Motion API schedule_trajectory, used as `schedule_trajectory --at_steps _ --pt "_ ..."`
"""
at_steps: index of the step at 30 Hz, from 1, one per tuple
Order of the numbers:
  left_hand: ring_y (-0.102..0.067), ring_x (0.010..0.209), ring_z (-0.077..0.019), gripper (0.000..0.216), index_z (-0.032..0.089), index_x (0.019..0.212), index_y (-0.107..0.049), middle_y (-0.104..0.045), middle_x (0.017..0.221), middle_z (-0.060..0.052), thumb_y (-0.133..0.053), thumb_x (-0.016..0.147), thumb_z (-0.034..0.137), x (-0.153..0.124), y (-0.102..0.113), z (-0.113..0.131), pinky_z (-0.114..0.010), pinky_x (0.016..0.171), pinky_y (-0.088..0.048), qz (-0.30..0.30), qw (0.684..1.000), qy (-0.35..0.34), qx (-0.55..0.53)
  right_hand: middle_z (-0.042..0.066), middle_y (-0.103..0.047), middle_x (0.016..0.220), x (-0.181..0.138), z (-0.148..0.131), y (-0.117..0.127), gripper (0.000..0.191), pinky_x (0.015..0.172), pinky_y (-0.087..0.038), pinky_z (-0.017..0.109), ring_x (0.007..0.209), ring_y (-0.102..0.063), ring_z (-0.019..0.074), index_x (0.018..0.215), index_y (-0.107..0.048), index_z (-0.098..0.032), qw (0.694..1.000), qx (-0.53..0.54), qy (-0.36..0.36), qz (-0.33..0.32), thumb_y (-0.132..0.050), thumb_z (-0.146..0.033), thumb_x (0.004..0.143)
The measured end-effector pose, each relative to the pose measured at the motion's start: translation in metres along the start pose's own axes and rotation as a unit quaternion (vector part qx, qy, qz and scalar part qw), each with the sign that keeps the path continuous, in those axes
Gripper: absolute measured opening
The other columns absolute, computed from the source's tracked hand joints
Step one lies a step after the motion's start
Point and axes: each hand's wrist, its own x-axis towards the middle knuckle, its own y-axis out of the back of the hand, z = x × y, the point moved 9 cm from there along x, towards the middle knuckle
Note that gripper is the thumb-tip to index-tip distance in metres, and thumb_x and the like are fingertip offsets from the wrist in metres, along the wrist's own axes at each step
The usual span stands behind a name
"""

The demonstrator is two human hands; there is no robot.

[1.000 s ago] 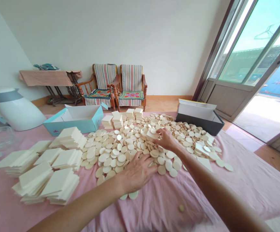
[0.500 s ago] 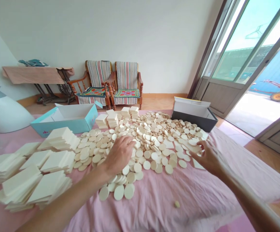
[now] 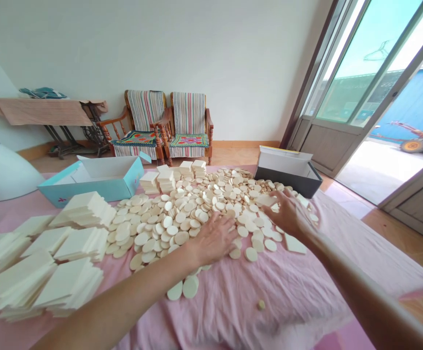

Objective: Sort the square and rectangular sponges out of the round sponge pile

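Note:
A wide heap of pale, wood-like round discs covers the middle of the pink cloth. My left hand lies palm down over the front of this heap, fingers stretched out and hiding the discs beneath. Farther right, my right hand reaches in at the heap's right side, thumb and fingers apart. Its fingertips are close to pale pieces, and I see none gripped. Just below it a square tile lies flat on the cloth.
Stacks of square tiles stand at the left, with smaller stacks behind the heap. A light-blue box and a black box sit at the back. One small roundish piece lies near the front edge.
My left hand has moved right across the discs, uncovering those at its former place. My right hand has shifted left and farther in over the heap. The view has turned slightly right.

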Motion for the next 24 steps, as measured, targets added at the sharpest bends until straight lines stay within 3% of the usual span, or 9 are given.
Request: schedule_trajectory --at_steps 6,9,11,14,17,20,24 --pt "-0.045 0.124 -0.0265 0.014 0.018 0.092 -0.063 -0.059 0.124 -0.01 -0.054 0.089 0.028 -0.023 0.018 -0.053 -0.044 0.101 -0.036 0.01 0.991 0.112 0.071 0.01 -0.06 0.1 -0.029 0.009 -0.018 0.036 0.055 -0.038 0.029 0.071 -0.06 0.0201 0.103 -0.06 -0.017 0.998 -0.045 -0.026 -0.045 -0.05 -0.046 0.086" --pt "-0.047 0.12 -0.0322 0.016 0.014 0.097 -0.063 -0.06 0.117 -0.016 -0.051 0.086 0.012 -0.033 0.034 -0.074 -0.051 0.099 -0.035 0.026 0.978 0.181 0.097 0.012 -0.06 0.101 -0.048 0.029 -0.021 0.038 0.052 -0.037 0.03 0.073 -0.06 0.0231 0.104 -0.058 -0.017 0.993 -0.093 -0.072 -0.033 -0.047 -0.049 0.087" --pt "-0.046 0.118 -0.0342 0.022 0.012 0.101 -0.061 -0.058 0.118 -0.019 -0.046 0.086 0.006 -0.034 0.045 -0.076 -0.055 0.099 -0.034 0.042 0.972 0.205 0.105 0.014 -0.06 0.1 -0.054 0.039 -0.021 0.042 0.055 -0.039 0.033 0.079 -0.06 0.0272 0.101 -0.059 -0.016 0.987 -0.134 -0.086 -0.019 -0.047 -0.053 0.087" --pt "-0.052 0.104 -0.0272 0.018 0.016 0.093 -0.061 -0.062 0.102 -0.012 -0.046 0.087 0.007 -0.02 0.034 -0.044 -0.043 0.091 -0.042 -0.014 0.996 0.091 0.018 0.016 -0.06 0.104 -0.049 0.031 -0.02 0.04 0.069 -0.043 0.04 0.093 -0.056 0.0322 0.101 -0.061 -0.017 0.989 -0.145 -0.031 0.008 -0.049 -0.052 0.086" --pt "-0.054 0.092 -0.021 0.013 0.018 0.083 -0.058 -0.061 0.089 -0.006 -0.054 0.08 0.007 -0.01 0.016 -0.011 -0.032 0.083 -0.046 -0.086 0.994 -0.023 -0.063 0.01 -0.062 0.101 -0.033 0.004 -0.033 0.022 0.08 -0.043 0.038 0.096 -0.055 0.026 0.099 -0.064 -0.019 0.996 -0.035 0.072 -0.032 -0.047 -0.031 0.089" --pt "-0.054 0.09 -0.0208 0.022 0.018 0.091 -0.056 -0.061 0.092 -0.006 -0.058 0.072 0.007 -0.001 0.007 -0.007 -0.03 0.08 -0.047 -0.097 0.993 -0.023 -0.067 0.008 -0.064 0.099 -0.018 -0.017 -0.059 0.022 0.084 -0.043 0.034 0.095 -0.056 0.0225 0.096 -0.066 -0.018 0.984 0.04 0.114 -0.128 -0.051 -0.015 0.08" --pt "-0.054 0.088 -0.0233 0.025 0.017 0.092 -0.056 -0.061 0.09 -0.008 -0.058 0.069 0.008 0.009 0.0 -0.02 -0.033 0.077 -0.048 -0.115 0.991 0.008 -0.064 0.011 -0.057 0.12 -0.001 -0.027 -0.085 0.044 0.088 -0.041 0.033 0.105 -0.055 0.024 0.114 -0.062 -0.016 0.968 0.027 0.128 -0.213 -0.055 -0.012 0.07"
